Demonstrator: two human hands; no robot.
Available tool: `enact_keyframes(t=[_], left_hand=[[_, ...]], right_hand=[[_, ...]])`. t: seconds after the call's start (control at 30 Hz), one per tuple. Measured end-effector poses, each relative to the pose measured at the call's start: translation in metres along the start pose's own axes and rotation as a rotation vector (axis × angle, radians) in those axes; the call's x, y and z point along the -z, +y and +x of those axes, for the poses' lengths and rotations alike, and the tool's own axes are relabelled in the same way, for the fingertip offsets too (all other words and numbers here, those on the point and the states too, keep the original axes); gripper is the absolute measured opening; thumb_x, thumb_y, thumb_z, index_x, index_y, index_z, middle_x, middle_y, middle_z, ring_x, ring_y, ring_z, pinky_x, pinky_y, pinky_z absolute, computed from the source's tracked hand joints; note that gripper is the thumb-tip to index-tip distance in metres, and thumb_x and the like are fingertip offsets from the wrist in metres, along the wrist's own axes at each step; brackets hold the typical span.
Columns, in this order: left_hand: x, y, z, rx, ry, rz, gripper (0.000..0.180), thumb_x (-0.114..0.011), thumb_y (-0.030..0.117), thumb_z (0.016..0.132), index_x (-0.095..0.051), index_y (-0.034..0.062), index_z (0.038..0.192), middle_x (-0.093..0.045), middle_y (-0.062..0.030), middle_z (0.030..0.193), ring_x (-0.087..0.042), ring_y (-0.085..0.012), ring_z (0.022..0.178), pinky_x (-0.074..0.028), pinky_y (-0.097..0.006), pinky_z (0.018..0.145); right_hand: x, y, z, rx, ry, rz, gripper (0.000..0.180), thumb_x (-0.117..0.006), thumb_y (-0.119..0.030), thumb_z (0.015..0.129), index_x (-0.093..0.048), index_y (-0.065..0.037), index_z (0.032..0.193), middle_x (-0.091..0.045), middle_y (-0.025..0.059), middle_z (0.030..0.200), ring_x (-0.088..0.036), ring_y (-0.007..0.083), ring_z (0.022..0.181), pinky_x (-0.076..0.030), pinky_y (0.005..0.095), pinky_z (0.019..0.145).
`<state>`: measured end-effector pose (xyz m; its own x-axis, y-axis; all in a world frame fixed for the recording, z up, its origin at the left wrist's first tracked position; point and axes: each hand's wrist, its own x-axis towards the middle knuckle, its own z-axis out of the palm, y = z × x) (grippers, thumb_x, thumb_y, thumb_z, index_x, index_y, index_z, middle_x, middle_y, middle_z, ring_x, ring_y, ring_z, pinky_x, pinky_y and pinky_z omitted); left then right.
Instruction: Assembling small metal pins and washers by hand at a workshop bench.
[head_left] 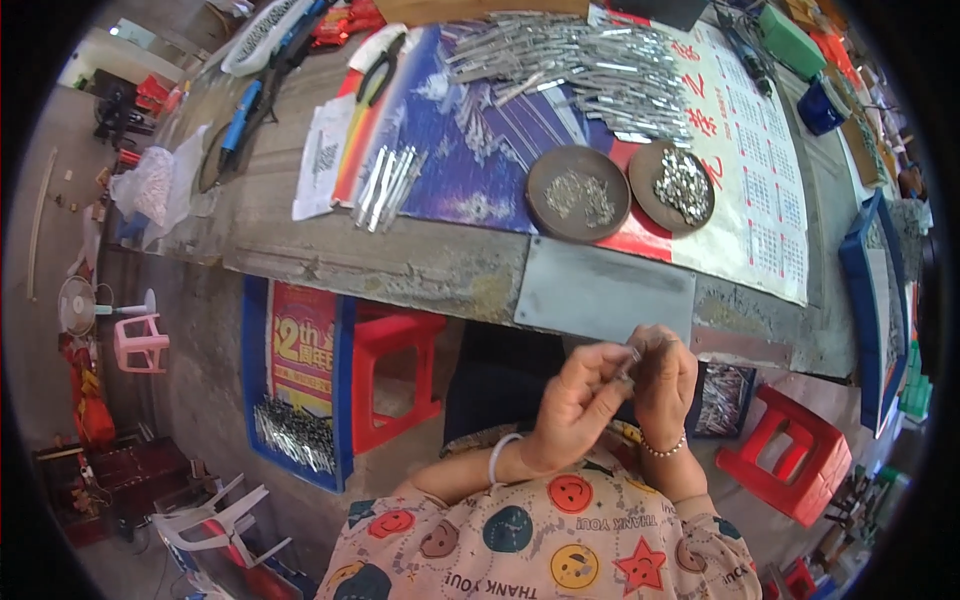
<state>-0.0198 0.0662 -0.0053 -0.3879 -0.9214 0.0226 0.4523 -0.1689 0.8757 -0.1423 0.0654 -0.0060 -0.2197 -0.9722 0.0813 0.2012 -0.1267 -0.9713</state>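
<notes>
My left hand (582, 405), with a pale bangle on its wrist, pinches a small thin metal piece (628, 366) between thumb and fingers. Close against it, my right hand (662, 385), wearing a beaded bracelet, has its fingers curled in; what they hold is hidden. Both hands are held in front of my body, just short of a grey metal plate (590, 290) at the table's near edge. Beyond the plate stand two round brown dishes: the left dish (545, 222) has tiny metal parts in it, the right dish (648, 208) a pile of shiny pieces.
A big heap of metal strips (590, 70) covers the table's far side; a smaller bundle (388, 187) lies at left. Pliers (380, 72) rest behind it. Below are a blue-framed tray (345, 400) and red stools (400, 370) (785, 450). Another blue tray (870, 310) stands right.
</notes>
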Motion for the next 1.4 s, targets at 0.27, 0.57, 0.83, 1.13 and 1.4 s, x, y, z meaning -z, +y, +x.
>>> enact_keyframes(t=[0.27,0.57,0.83,1.13,1.4], left_hand=[[0.019,-0.004,0.002,0.064,0.032,0.049,0.033,-0.043,0.008,0.098,-0.039,0.0024,0.13,-0.053,-0.001,0.101,-0.043,-0.0022,0.069,-0.038,-0.016,0.06],[0.018,-0.007,-0.001,0.141,0.062,-0.057,0.035,-0.044,0.009,0.098,-0.041,0.0032,0.132,-0.048,0.0048,0.08,-0.039,-0.0014,0.063,-0.035,-0.016,0.056],[0.021,0.005,-0.002,-0.104,-0.104,0.232,0.038,-0.046,0.009,0.097,-0.042,-0.0024,0.133,-0.06,-0.0077,0.099,-0.057,-0.0106,0.086,-0.047,-0.022,0.077],[0.048,0.019,-0.001,-0.006,-0.178,0.182,0.036,-0.043,0.007,0.097,-0.042,-0.0026,0.131,-0.063,-0.0115,0.101,-0.063,-0.0139,0.087,-0.049,-0.024,0.074],[0.141,0.099,0.069,-0.432,0.277,1.216,0.013,-0.056,0.002,0.084,-0.057,-0.0012,0.097,-0.052,-0.0109,0.076,-0.054,-0.0211,0.068,-0.043,-0.031,0.062]], right_hand=[[-0.012,0.014,-0.004,0.3,-0.018,-0.622,0.013,-0.062,0.0,0.08,-0.053,0.001,0.089,-0.051,0.0115,0.072,-0.049,0.0226,0.055,-0.041,0.0292,0.051],[-0.017,0.005,-0.011,-0.037,0.042,-0.524,0.01,-0.052,-0.006,0.089,-0.049,0.003,0.086,-0.049,0.0112,0.071,-0.051,0.0229,0.059,-0.041,0.0287,0.054],[-0.009,0.002,-0.003,0.357,0.008,-0.502,0.018,-0.058,-0.012,0.084,-0.051,0.003,0.08,-0.05,0.0129,0.067,-0.052,0.0229,0.06,-0.043,0.0299,0.056],[-0.03,-0.014,-0.005,-0.158,-0.008,-0.419,0.02,-0.044,-0.015,0.094,-0.047,0.001,0.083,-0.045,0.0084,0.07,-0.044,0.0141,0.059,-0.036,0.027,0.053],[-0.004,-0.008,0.009,0.247,-0.038,-0.716,0.02,-0.048,-0.018,0.093,-0.052,0.002,0.088,-0.049,0.0128,0.081,-0.05,0.0224,0.07,-0.04,0.0289,0.064]])
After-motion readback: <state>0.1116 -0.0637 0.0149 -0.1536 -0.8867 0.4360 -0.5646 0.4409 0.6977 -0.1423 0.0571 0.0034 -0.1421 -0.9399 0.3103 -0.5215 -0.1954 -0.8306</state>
